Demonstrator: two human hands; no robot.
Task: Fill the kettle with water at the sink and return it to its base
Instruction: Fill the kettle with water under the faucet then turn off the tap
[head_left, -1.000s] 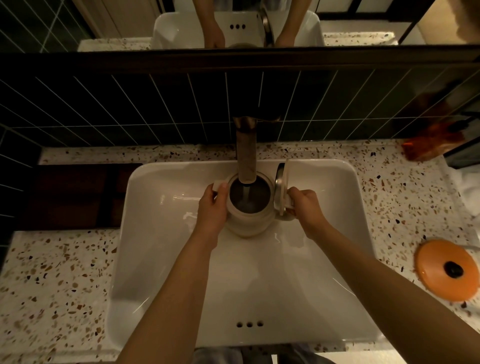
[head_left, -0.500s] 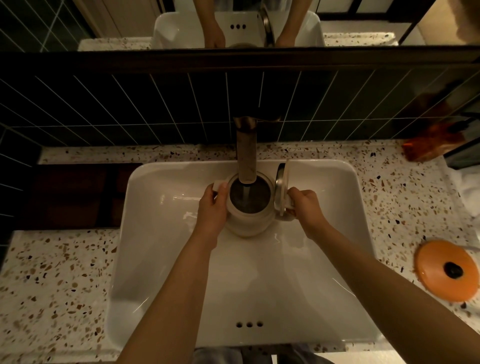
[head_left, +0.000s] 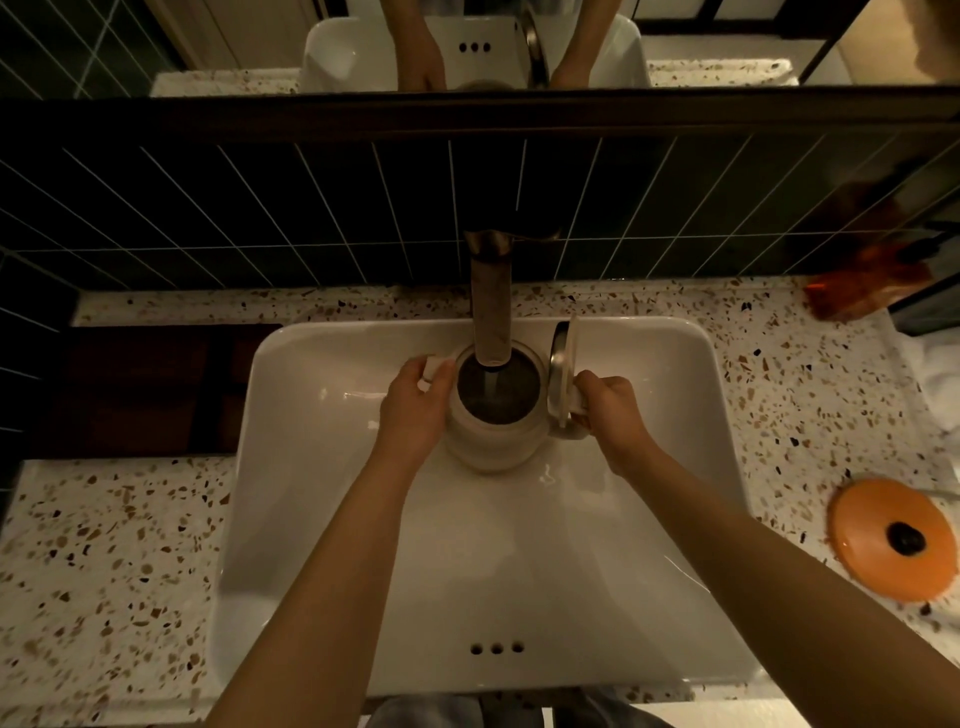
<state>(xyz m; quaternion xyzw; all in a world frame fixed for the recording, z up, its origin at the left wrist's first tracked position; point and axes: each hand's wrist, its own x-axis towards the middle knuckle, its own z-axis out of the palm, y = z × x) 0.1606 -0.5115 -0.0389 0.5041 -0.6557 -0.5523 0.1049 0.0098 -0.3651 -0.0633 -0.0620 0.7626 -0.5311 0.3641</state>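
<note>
kettle (head_left: 493, 441) between both hands, left hand (head_left: 415, 410) cupping its side, right hand (head_left: 610, 410) gripping handle

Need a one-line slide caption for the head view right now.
Both hands, left hand and right hand, hold the open-lidded kettle under the faucet in the sink.

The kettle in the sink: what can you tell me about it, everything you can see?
The kettle is a rounded, cream-coloured pot, seemingly plastic, held upright over the white sink. Its hinged lid stands open on the right, metal inner face showing. The faucet reaches over its mouth, and a thin stream falls into the dark inside. The left hand cups its side; the right hand grips the handle.
</note>
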